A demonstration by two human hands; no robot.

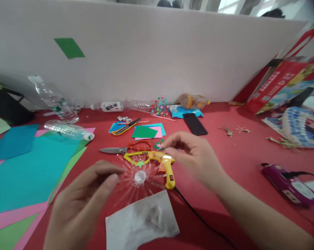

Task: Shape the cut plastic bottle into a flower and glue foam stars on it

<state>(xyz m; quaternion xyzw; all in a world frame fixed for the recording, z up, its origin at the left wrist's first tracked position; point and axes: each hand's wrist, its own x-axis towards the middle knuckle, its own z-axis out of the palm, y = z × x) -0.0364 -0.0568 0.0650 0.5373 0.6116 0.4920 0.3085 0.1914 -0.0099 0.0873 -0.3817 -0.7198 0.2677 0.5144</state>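
Beside the strips of a clear plastic bottle piece cut into a flower shape, my left hand hovers with curled fingers, thumb and index tips slightly apart. A green star lies on the piece. My right hand is above the front of a yellow glue gun, thumb and index tips brought together; anything between them is too small to make out. Small colored stars lie just past those fingertips. Scissors with red handles rest behind the plastic piece. A crumpled white paper lies in front.
Colored sheets cover the left side, with clear bottles behind. A utility knife, paper squares and a phone lie farther back. The glue gun's black cord passes under my right arm. A purple power strip sits right.
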